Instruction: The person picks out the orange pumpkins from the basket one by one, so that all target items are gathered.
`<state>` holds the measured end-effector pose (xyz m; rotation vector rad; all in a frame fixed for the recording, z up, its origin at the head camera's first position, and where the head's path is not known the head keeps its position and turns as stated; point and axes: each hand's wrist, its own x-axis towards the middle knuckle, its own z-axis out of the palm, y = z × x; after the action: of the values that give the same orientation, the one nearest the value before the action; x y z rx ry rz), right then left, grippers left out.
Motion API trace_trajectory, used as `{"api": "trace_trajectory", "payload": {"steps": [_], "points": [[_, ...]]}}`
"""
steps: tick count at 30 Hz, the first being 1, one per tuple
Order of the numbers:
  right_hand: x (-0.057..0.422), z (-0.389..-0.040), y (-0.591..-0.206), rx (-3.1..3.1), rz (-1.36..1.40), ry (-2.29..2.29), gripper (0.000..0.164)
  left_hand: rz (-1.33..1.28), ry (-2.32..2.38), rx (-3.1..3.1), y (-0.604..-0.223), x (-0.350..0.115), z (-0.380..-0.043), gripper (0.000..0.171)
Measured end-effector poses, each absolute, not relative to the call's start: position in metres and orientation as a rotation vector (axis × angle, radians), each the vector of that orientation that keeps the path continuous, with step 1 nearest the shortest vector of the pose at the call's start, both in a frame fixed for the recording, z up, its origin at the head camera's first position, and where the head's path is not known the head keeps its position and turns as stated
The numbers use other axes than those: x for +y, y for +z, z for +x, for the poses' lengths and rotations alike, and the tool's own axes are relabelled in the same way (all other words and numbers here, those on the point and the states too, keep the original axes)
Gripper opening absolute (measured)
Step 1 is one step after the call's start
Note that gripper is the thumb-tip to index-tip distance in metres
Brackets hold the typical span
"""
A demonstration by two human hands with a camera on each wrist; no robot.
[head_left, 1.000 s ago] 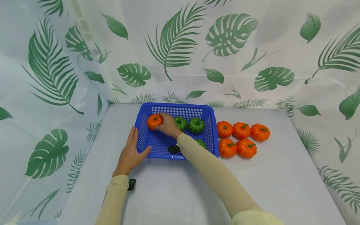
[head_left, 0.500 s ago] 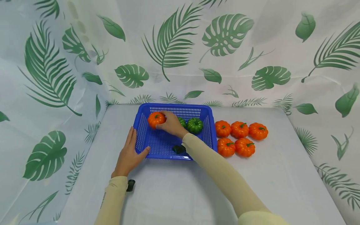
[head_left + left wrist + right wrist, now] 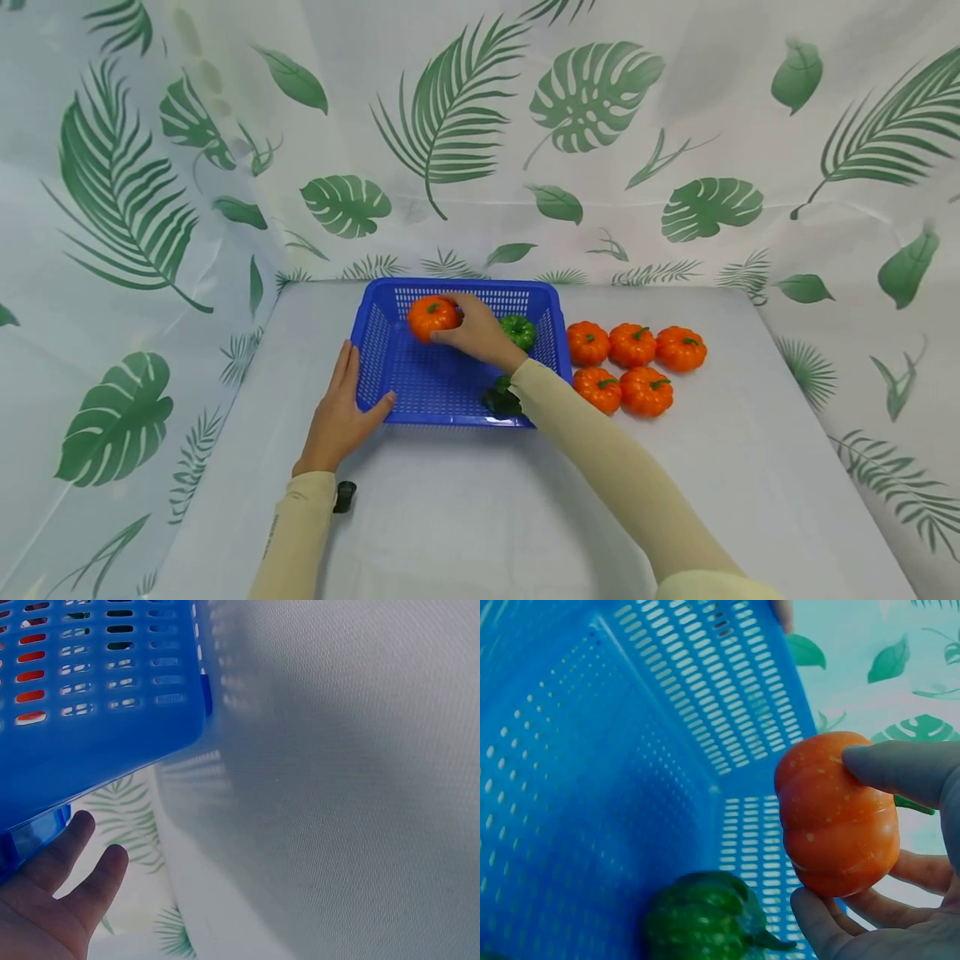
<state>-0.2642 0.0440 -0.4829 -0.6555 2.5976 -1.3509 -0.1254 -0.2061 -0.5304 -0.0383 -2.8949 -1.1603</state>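
Note:
My right hand point(image 3: 483, 332) grips a small orange pumpkin point(image 3: 431, 322) above the blue plastic basket point(image 3: 450, 420). Thumb and fingertips pinch the orange pumpkin on opposite sides in the right wrist view. Inside the basket sits a green pumpkin point(image 3: 518, 332) at the back right, also visible below the held one in the right wrist view. Another green pumpkin point(image 3: 503, 383) is mostly hidden by my right wrist. At the basket's left front corner, my left hand point(image 3: 337, 421) rests against the side with straight fingers, its thumb by the front rim.
Several orange pumpkins stand in two rows on the white table right of the basket, among them a back-row pumpkin point(image 3: 632, 345) and a front-row pumpkin point(image 3: 647, 392). A leaf-patterned curtain point(image 3: 450, 233) closes off the back and sides.
My right hand has lifted the orange pumpkin from the basket's left part and carried it a little to the right. The left hand keeps its place by the basket.

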Motion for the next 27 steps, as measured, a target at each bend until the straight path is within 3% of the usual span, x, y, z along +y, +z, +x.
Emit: {"api": "trace_trajectory", "payload": {"steps": [27], "points": [[0.139,-0.236,-0.461,2.615,-0.542,-1.471,0.076,-0.02,-1.122,-2.921,-0.529,-0.202,-0.122,0.109]]}}
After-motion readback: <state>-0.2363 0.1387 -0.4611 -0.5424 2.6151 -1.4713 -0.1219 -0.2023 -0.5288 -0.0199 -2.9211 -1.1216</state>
